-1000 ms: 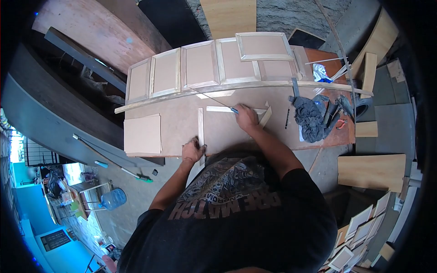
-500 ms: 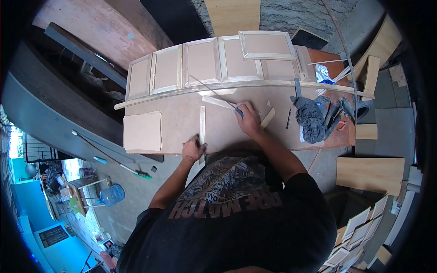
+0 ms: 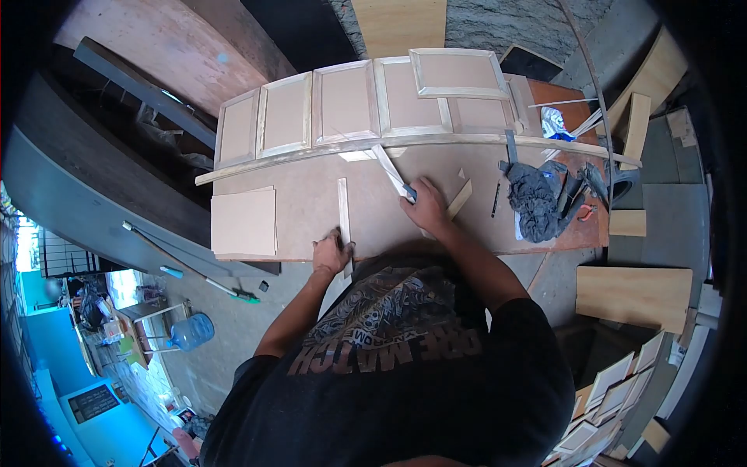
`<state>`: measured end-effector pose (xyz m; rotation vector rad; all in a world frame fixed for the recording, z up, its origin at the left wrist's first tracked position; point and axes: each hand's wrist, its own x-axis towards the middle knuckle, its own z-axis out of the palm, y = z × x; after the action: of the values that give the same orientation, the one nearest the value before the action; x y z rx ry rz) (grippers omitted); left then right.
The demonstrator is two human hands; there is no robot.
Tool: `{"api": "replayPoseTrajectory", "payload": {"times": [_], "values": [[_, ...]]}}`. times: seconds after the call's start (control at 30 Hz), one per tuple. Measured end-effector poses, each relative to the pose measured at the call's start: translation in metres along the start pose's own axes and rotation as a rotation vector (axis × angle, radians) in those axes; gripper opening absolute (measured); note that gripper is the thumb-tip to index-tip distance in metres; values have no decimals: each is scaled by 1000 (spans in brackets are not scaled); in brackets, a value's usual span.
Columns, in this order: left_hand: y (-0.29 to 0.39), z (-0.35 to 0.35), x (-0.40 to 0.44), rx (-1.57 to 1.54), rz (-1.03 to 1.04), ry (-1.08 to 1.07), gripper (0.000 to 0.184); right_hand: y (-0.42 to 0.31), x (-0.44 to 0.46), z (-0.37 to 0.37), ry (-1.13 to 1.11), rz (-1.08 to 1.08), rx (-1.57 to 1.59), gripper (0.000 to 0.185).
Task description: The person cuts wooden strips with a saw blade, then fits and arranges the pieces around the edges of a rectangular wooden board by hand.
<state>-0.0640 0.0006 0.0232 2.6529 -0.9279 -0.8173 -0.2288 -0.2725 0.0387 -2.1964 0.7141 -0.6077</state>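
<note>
My left hand [image 3: 332,253] grips the lower end of an upright light wooden strip [image 3: 343,202] at the table's near edge. Closed around a blue handle [image 3: 410,191], my right hand [image 3: 427,207] is at the middle of the table. A second wooden strip [image 3: 387,166] slants up and left from that hand; whether the fingers also hold it is hard to see. The tool's thin blade is mostly blurred. Right of my right hand lies a short wooden piece [image 3: 460,198], with a small triangular offcut [image 3: 461,173] above it.
Framed panels [image 3: 340,105] line the table's back, behind a long wooden batten [image 3: 311,152]. Flat boards [image 3: 243,222] lie at the left. A dark cloth [image 3: 535,204], a pencil [image 3: 496,199] and red pliers [image 3: 587,212] are at the right.
The strip by my right hand has turned from nearly level to steeply slanted, away from the short piece. My right hand has shifted slightly right. My left hand stays on its strip.
</note>
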Motion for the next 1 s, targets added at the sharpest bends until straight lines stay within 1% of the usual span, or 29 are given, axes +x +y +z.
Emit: {"api": "replayPoseTrajectory", "payload": {"times": [0.07, 0.27, 0.33, 0.47, 0.53, 0.67, 0.83, 1.0], "values": [[-2, 3, 0, -4, -7, 2, 53, 9, -4, 3, -91, 68, -57, 30], [-1, 0, -1, -8, -7, -15, 56, 22, -13, 15, -101, 21, -91, 31], [-1, -1, 0, -11, -13, -42, 58, 28, -14, 17, -168, 35, -117, 32], [-3, 5, 1, 7, 14, 20, 57, 32, -15, 19, -239, 51, -153, 35], [-4, 7, 0, -13, 33, 59, 56, 34, -13, 18, -272, 82, -145, 37], [-6, 8, 2, -42, 48, 46, 53, 29, -10, 13, -339, 173, -114, 41], [-7, 8, 4, -49, 68, 36, 50, 29, -9, 10, -325, 150, -108, 45], [-3, 6, 3, 11, 64, 16, 50, 28, -8, 8, -324, 161, -78, 45]]}}
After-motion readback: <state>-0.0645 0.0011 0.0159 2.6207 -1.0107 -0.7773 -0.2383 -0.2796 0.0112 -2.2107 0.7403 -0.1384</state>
